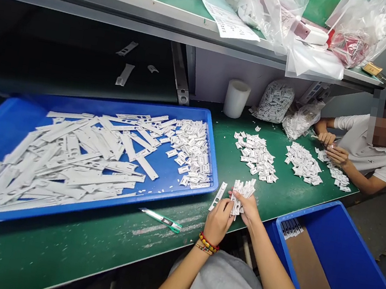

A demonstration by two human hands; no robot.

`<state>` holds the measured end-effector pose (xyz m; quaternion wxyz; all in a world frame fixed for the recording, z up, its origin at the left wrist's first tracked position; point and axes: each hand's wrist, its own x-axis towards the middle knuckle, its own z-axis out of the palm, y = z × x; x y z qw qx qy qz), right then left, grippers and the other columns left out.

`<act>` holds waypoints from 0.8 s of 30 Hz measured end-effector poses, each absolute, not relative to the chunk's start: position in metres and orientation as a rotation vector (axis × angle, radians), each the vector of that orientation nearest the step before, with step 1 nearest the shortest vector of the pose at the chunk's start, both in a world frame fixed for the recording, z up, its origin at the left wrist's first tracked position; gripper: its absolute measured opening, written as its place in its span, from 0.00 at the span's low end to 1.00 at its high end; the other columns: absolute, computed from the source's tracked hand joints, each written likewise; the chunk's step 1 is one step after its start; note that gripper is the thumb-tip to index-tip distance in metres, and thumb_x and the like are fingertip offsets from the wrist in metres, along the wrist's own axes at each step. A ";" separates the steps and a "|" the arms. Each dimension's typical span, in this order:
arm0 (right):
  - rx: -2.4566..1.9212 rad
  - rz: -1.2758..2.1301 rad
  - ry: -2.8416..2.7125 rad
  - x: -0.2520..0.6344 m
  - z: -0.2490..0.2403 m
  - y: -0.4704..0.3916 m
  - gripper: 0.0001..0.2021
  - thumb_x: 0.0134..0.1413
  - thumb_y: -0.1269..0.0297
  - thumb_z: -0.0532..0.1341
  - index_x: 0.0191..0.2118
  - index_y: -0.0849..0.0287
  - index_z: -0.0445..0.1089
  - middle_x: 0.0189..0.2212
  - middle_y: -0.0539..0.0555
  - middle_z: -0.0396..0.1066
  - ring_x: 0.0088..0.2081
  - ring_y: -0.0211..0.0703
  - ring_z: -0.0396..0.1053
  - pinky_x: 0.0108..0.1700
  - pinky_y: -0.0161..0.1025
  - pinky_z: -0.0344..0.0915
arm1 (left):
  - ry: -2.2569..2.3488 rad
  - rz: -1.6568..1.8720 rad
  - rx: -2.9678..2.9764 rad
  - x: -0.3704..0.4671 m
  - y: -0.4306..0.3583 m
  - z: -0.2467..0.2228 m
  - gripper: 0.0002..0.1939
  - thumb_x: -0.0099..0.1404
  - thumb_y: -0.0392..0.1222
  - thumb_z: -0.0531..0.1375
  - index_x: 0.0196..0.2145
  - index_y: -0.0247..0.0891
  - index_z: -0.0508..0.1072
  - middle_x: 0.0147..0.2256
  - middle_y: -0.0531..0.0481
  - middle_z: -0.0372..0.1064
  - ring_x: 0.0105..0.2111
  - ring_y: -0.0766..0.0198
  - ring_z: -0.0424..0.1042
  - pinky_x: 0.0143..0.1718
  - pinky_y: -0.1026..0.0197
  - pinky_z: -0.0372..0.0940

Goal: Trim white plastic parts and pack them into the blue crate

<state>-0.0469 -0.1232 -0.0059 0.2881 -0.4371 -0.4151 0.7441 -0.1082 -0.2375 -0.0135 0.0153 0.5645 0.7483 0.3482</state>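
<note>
- Work surface: green mat (95, 241), matte, scuffed with pale streaks near the front edge.
- Blue plastic tray (2, 132), shallow, rectangular with rounded rim; holds long flat white strips (75, 159) in a loose heap and, at its right end, small white rectangular tags (191, 154).
- Bundle of small white tags (240, 194): thin, flat, card-like pieces stacked face to face, upper ends fanning out unevenly above the fingers.
- Left hand (218, 220): fingers curled in against the lower left side of the bundle, touching it; beaded bracelets (207, 244) at the wrist.
- Right hand (249, 208): closed around the bundle from the right, thumb across its front, pinching it upright just above the mat's front edge.
- 1 single white strip (218, 195) lies flat on the mat just left of the bundle, beside the left hand.
- Utility knife (161, 219), green and silver, lies on the mat well left of the hands, in front of the tray.
- 2 loose piles of the same tags (255, 156) (303, 164) sit beyond the hands.
- Blue bin (349, 269) at right contains a brown cardboard sheet (311, 278).
- Another person's hands (331, 147) work at the far right end of the mat.
</note>
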 end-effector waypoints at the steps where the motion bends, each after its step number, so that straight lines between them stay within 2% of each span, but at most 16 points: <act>1: -1.169 1.956 -1.091 -0.044 -0.006 -0.121 0.25 0.30 0.57 0.75 0.37 0.61 0.72 0.34 0.56 0.78 0.38 0.51 0.76 0.41 0.44 0.73 | 2.299 1.100 1.790 -0.109 -0.241 -0.014 0.15 0.65 0.35 0.55 0.50 0.38 0.68 0.44 0.43 0.71 0.45 0.55 0.71 0.45 0.54 0.68; 3: -1.169 1.847 -1.051 -0.037 -0.008 -0.116 0.26 0.30 0.57 0.75 0.39 0.60 0.71 0.36 0.56 0.78 0.39 0.52 0.77 0.43 0.46 0.73 | 2.311 1.133 1.782 -0.112 -0.248 -0.013 0.19 0.66 0.41 0.58 0.53 0.37 0.67 0.47 0.40 0.70 0.48 0.52 0.70 0.50 0.51 0.65; 5: -1.161 1.771 -1.037 -0.031 -0.010 -0.110 0.27 0.31 0.57 0.75 0.41 0.59 0.71 0.38 0.56 0.78 0.40 0.52 0.77 0.46 0.47 0.73 | 2.429 1.070 1.625 -0.116 -0.250 -0.012 0.19 0.67 0.42 0.56 0.54 0.35 0.66 0.47 0.37 0.70 0.48 0.49 0.70 0.49 0.49 0.64; 10: -1.150 1.740 -1.106 -0.025 -0.016 -0.107 0.29 0.30 0.56 0.75 0.42 0.59 0.70 0.38 0.57 0.78 0.39 0.53 0.77 0.49 0.50 0.71 | 2.567 0.766 1.203 -0.124 -0.231 -0.014 0.15 0.66 0.33 0.51 0.48 0.24 0.69 0.40 0.31 0.69 0.41 0.43 0.71 0.41 0.45 0.64; 15: -1.179 1.576 -1.267 -0.026 -0.028 -0.119 0.28 0.33 0.53 0.73 0.43 0.61 0.71 0.41 0.60 0.78 0.43 0.55 0.76 0.50 0.52 0.70 | 2.508 0.885 1.160 -0.120 -0.218 -0.019 0.08 0.60 0.29 0.53 0.37 0.33 0.68 0.33 0.41 0.69 0.36 0.51 0.71 0.39 0.50 0.66; 18: -1.136 1.543 -1.304 -0.026 -0.033 -0.127 0.28 0.34 0.54 0.73 0.43 0.61 0.71 0.42 0.60 0.77 0.45 0.55 0.75 0.49 0.51 0.70 | 2.427 1.018 1.160 -0.112 -0.216 -0.020 0.08 0.63 0.29 0.50 0.36 0.38 0.65 0.33 0.46 0.67 0.35 0.58 0.71 0.38 0.57 0.67; 21: -1.074 1.672 -1.241 -0.029 -0.031 -0.134 0.26 0.36 0.55 0.73 0.43 0.60 0.71 0.41 0.60 0.78 0.43 0.54 0.76 0.47 0.51 0.72 | 2.315 1.129 1.234 -0.104 -0.214 -0.020 0.08 0.67 0.32 0.46 0.39 0.38 0.63 0.36 0.45 0.67 0.38 0.60 0.70 0.40 0.58 0.68; 24: -1.053 1.692 -1.251 -0.034 -0.027 -0.136 0.25 0.36 0.56 0.73 0.42 0.61 0.72 0.39 0.59 0.78 0.40 0.53 0.77 0.45 0.50 0.72 | 2.159 1.179 1.393 -0.105 -0.213 -0.021 0.09 0.67 0.34 0.47 0.42 0.37 0.63 0.41 0.41 0.67 0.43 0.57 0.69 0.46 0.53 0.67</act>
